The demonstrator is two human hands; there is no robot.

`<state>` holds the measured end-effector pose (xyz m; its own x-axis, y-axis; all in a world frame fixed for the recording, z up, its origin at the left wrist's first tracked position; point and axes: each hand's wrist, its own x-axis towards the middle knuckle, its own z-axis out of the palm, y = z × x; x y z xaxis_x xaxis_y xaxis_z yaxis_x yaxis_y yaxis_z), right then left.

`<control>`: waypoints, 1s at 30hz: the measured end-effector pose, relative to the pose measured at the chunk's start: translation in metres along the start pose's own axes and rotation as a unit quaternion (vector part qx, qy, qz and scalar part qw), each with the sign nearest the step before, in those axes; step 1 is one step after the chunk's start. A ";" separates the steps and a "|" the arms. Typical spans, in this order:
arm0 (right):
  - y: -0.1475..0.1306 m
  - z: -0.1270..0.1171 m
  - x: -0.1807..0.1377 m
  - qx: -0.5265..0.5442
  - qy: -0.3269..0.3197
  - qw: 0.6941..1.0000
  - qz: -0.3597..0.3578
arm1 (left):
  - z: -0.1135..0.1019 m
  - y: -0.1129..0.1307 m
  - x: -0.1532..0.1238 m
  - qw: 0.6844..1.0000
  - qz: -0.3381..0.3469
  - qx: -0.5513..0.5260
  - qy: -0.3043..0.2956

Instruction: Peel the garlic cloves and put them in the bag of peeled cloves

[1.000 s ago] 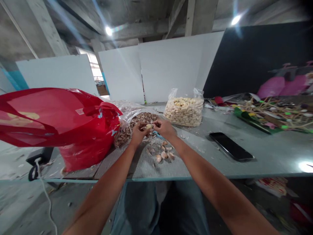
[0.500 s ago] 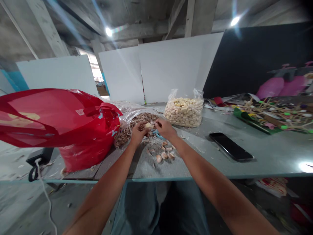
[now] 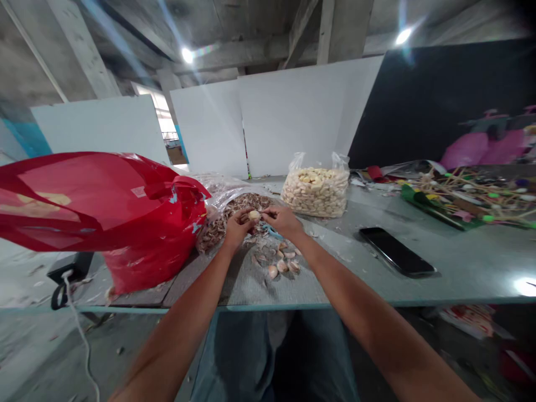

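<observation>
My left hand (image 3: 235, 228) and my right hand (image 3: 283, 220) meet over the grey table (image 3: 460, 262), both pinching a pale garlic clove (image 3: 253, 214) between their fingertips. A blue-handled tool (image 3: 268, 229) shows just under my right hand; whether that hand holds it I cannot tell. Below the hands lie several loose cloves and skins (image 3: 280, 263). Behind them a clear bag of unpeeled cloves and skins (image 3: 228, 212) lies open, and a clear bag of peeled white cloves (image 3: 316, 191) stands upright to the right.
A large red plastic bag (image 3: 104, 212) fills the left of the table. A black phone (image 3: 397, 251) lies flat to the right. Sticks and coloured craft pieces (image 3: 469, 198) crowd the far right. White boards stand behind. A cable (image 3: 77, 318) hangs at the left.
Both hands stay together on the clove with only slight finger movement; nothing else has shifted.
</observation>
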<state>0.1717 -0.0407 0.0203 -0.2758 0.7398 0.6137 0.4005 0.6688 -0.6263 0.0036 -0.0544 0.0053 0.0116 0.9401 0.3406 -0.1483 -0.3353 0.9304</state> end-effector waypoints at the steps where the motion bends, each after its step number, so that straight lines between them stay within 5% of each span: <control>1: 0.000 0.000 0.000 -0.006 0.002 1.000 0.004 | 0.000 0.000 0.000 1.000 -0.003 -0.002 -0.003; 22: 0.009 -0.006 0.001 -0.063 0.112 0.992 0.012 | -0.001 -0.002 -0.004 0.994 -0.031 -0.072 -0.079; 25: 0.007 -0.008 0.000 -0.082 0.080 0.993 -0.031 | -0.002 -0.002 -0.003 0.994 -0.030 -0.068 -0.075; 30: -0.002 -0.007 -0.003 -0.120 0.024 0.992 0.029 | -0.004 -0.004 -0.002 0.996 -0.029 -0.060 -0.061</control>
<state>0.1781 -0.0444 0.0229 -0.2069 0.7687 0.6052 0.6123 0.5842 -0.5327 0.0002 -0.0544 0.0002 0.1419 0.9409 0.3076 -0.2617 -0.2640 0.9283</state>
